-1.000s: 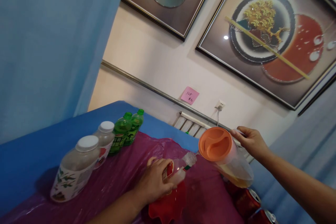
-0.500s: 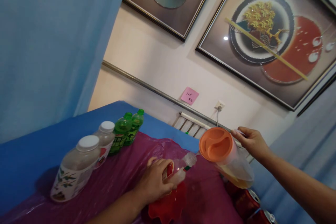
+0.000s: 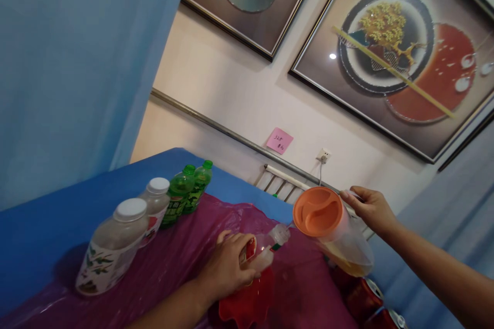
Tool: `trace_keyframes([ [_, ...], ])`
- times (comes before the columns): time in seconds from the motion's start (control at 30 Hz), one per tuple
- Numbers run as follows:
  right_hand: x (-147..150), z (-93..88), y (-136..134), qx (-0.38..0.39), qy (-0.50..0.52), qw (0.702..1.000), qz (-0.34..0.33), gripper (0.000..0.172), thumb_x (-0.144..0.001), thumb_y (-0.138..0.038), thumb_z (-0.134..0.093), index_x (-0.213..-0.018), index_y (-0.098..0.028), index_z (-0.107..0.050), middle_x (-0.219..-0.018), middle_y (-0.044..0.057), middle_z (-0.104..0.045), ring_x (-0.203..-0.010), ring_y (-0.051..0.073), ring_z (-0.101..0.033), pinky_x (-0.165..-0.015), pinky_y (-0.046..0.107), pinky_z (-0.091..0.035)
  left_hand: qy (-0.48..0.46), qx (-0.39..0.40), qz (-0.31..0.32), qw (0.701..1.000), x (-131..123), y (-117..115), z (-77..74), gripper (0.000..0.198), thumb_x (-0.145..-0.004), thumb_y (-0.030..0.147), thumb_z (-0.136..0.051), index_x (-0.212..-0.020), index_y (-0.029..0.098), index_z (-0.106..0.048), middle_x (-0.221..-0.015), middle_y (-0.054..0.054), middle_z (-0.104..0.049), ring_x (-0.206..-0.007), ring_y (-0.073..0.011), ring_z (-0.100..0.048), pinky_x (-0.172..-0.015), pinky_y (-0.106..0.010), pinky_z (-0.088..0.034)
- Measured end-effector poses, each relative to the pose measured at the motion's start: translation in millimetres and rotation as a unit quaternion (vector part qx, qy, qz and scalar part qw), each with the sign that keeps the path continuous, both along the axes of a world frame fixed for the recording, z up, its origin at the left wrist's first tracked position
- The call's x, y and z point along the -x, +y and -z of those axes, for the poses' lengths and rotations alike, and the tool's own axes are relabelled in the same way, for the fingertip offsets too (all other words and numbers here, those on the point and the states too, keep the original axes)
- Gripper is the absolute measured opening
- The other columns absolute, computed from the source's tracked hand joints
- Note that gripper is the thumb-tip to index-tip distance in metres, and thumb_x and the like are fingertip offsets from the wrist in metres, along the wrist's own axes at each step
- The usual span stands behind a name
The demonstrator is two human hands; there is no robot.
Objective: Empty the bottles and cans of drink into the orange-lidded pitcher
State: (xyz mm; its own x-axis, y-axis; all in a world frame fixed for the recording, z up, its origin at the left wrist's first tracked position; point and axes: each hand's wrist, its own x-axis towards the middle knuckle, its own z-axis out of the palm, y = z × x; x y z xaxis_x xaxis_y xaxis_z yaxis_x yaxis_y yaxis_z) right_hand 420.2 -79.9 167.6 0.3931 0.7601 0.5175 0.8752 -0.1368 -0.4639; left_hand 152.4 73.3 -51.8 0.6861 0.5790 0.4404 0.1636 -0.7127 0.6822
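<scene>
My left hand is wrapped round a small clear bottle with a red label, held upright over a red dish. My right hand grips the handle of a clear pitcher with an orange lid. The pitcher is tipped toward the bottle's mouth and holds a little yellowish liquid in its lower part. Its spout sits just beside the bottle's open neck.
Two white-capped clear bottles and two green bottles stand at the left on a magenta plastic sheet over a blue table. Red cans lie at lower right. Framed pictures hang on the wall behind.
</scene>
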Motion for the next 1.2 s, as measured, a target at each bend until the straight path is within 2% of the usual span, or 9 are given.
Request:
trace_keyframes([
  [0.33, -3.4, 0.2, -1.1, 0.004, -0.002, 1.000, 0.015, 0.059, -0.074, -0.073, -0.062, -0.054, -0.025, -0.034, -0.057, -0.006, -0.021, -0.052, 0.010, -0.023, -0.046, 0.025, -0.020, -0.008, 0.001, -0.005, 1.000, -2.5, -0.1, 4.5, 0.033, -0.076, 0.054, -0.074, -0.088, 0.025, -0.062, -0.089, 0.001, -0.069, -0.088, -0.0236, -0.061, -0.100, -0.044, -0.032],
  [0.6, -3.1, 0.7, -1.2, 0.005, 0.000, 1.000, 0.017, 0.059, -0.074, -0.072, -0.062, -0.055, -0.025, -0.032, -0.057, -0.007, -0.021, -0.052, 0.009, -0.022, -0.046, 0.024, -0.019, 0.006, 0.016, -0.001, 1.000, -2.4, 2.0, 4.9, 0.037, -0.071, 0.048, -0.078, -0.096, 0.026, -0.064, -0.097, 0.000, -0.070, -0.093, -0.0256, -0.061, -0.101, -0.046, -0.030],
  [0.77, -2.6, -0.1, -1.6, 0.003, -0.009, 1.000, 0.013, 0.059, -0.075, -0.072, -0.062, -0.054, -0.025, -0.034, -0.056, -0.007, -0.022, -0.051, 0.009, -0.023, -0.046, 0.024, -0.020, 0.001, 0.006, -0.003, 1.000, -2.1, 1.7, 5.4, 0.033, -0.073, 0.050, -0.075, -0.092, 0.025, -0.063, -0.095, 0.000, -0.070, -0.092, -0.0251, -0.061, -0.100, -0.045, -0.031],
  [0.97, -1.1, -1.4, -1.8, 0.005, -0.008, 1.000, 0.015, 0.058, -0.074, -0.070, -0.062, -0.054, -0.025, -0.033, -0.055, -0.007, -0.023, -0.051, 0.009, -0.023, -0.045, 0.023, -0.020, -0.009, -0.009, -0.005, 1.000, -3.4, 2.9, 9.5, 0.038, -0.072, 0.051, -0.077, -0.098, 0.027, -0.064, -0.092, 0.000, -0.069, -0.091, -0.0250, -0.061, -0.098, -0.042, -0.034],
  [1.2, -2.2, -0.1, -1.2, 0.004, -0.007, 1.000, 0.014, 0.057, -0.075, -0.069, -0.062, -0.054, -0.025, -0.032, -0.056, -0.007, -0.022, -0.051, 0.009, -0.023, -0.045, 0.024, -0.020, -0.007, -0.006, -0.004, 1.000, -3.1, 2.3, 8.0, 0.036, -0.072, 0.051, -0.076, -0.095, 0.027, -0.064, -0.091, 0.001, -0.069, -0.089, -0.0241, -0.061, -0.098, -0.042, -0.033],
])
